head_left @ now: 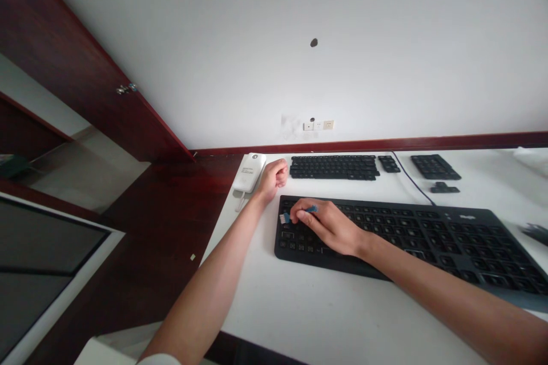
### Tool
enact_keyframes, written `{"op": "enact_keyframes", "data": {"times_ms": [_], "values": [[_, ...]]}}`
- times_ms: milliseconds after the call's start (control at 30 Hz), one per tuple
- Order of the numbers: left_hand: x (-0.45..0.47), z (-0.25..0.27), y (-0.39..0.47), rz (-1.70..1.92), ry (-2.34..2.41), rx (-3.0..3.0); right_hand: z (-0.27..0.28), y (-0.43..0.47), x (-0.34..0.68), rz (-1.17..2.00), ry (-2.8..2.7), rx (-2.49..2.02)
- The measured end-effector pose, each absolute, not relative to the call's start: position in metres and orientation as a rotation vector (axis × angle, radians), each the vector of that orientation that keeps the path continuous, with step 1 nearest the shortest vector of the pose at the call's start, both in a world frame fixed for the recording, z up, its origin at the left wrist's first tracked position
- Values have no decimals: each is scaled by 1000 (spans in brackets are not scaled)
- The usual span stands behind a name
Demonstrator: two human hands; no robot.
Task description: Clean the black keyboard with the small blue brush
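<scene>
Right fingers [303, 209] are pinching blue brush [287, 218]; likely handling light, stiff, gripping best mid-handle; left fingers [281, 170] resting curled, contents unclear.

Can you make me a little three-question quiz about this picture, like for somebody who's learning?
1. Which hand holds the small blue brush with pale bristles?
2. True or false: the white, rectangular, rounded-corner device lies to the left of the long black plastic keyboard.
3. How is the bare left hand posed? a) spread flat; b) curled into a loose fist; c) pointing straight up.

Key:
1. The bare right hand.
2. True.
3. b.
</scene>
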State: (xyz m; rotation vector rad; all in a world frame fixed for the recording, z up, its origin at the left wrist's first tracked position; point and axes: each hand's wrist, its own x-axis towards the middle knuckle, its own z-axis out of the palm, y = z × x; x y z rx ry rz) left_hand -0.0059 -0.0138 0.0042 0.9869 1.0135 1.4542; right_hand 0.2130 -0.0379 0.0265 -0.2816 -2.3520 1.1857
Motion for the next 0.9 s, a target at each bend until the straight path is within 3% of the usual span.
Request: {"op": "enact_keyframes", "data": {"times_ms": [900], "values": [[-4,3,-14,1470,1066,952,27,-37,211,1126,-2435,-342]]}}
